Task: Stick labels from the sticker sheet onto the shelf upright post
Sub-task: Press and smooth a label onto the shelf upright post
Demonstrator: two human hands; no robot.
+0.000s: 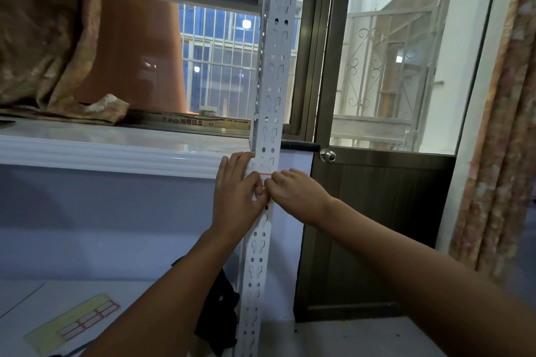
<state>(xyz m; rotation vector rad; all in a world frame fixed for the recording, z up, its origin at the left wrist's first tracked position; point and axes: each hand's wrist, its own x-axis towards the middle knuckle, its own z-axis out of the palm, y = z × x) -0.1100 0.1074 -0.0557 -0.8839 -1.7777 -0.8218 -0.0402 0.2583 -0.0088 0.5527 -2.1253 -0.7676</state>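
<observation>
Single head-worn view, forward and slightly down, close to shelf post (268, 113).

My arms are bare from the bottom edge of the view up to the wrists, with no sleeves showing. My left hand (235, 188) and right hand (295, 190) are bare too: no gloves, rings, watch or bands. My fingernails are too small to make out.

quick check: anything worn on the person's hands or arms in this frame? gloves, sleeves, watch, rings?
Nothing worn that shows. The left hand and right hand are bare, with no gloves, and no rings visible on the fingers. Both forearms are bare up to the frame edge, with no sleeves, watch or wristband in view.
</observation>
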